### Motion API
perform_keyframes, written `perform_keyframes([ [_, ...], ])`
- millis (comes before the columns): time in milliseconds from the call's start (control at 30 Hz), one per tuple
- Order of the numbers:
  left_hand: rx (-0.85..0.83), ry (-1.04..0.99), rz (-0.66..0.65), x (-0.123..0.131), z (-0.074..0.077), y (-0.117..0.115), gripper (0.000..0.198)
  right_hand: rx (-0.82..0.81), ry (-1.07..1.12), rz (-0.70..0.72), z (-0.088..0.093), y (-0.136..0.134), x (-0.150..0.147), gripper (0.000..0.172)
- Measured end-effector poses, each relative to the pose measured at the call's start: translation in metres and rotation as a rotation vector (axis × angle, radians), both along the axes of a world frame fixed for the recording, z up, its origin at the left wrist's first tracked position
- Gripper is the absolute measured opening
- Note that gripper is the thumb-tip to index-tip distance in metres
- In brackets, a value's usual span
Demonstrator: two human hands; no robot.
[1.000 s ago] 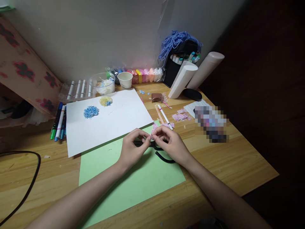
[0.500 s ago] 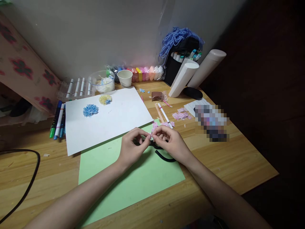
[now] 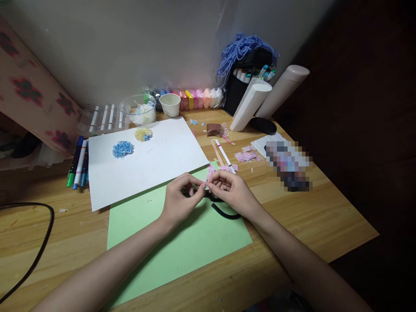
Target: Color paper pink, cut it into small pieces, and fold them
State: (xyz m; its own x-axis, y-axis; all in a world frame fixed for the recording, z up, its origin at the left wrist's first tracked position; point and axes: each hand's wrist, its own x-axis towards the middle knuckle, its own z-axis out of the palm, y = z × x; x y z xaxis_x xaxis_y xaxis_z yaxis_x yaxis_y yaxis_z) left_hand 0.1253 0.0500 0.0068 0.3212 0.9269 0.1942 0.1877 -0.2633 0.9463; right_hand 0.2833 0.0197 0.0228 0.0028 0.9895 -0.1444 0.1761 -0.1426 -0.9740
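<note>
My left hand (image 3: 182,200) and my right hand (image 3: 232,193) meet fingertip to fingertip above the far edge of a green sheet (image 3: 182,242). Both pinch one tiny pink paper scrap (image 3: 206,186) between thumb and forefinger. Black scissors (image 3: 224,212) lie on the green sheet just under my right hand, partly hidden by it. A small heap of pink paper bits (image 3: 212,170) sits just beyond my fingers. A white sheet (image 3: 162,160) to the left carries a blue paper cluster (image 3: 123,149) and a yellow cluster (image 3: 143,134).
Markers (image 3: 78,162) lie left of the white sheet. A clear bowl (image 3: 138,110), a paper cup (image 3: 170,105) and coloured clay tubs (image 3: 198,99) line the wall. A black pen holder (image 3: 242,86), two white cylinders (image 3: 251,106), more pink scraps (image 3: 247,156) and a black cable (image 3: 39,251) are around.
My hands stay joined on the pink scrap with only slight finger movement; the view has shifted a little.
</note>
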Motion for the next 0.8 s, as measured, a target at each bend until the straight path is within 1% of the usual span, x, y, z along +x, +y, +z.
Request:
perform_keyframes([
  [267, -0.015, -0.010, -0.004, 0.0013, 0.0004, 0.0003, 0.012, -0.033, 0.075, 0.000, 0.0003, 0.0024, 0.0023, 0.019],
  [433, -0.004, -0.013, -0.008, 0.0012, -0.0001, -0.0003, 0.011, -0.037, 0.063, 0.011, -0.0009, 0.0038, 0.0029, 0.021],
  [800, 0.004, 0.001, -0.002, 0.0018, 0.0008, -0.0003, 0.011, -0.021, 0.035, 0.003, -0.0014, 0.0026, 0.0029, 0.020],
])
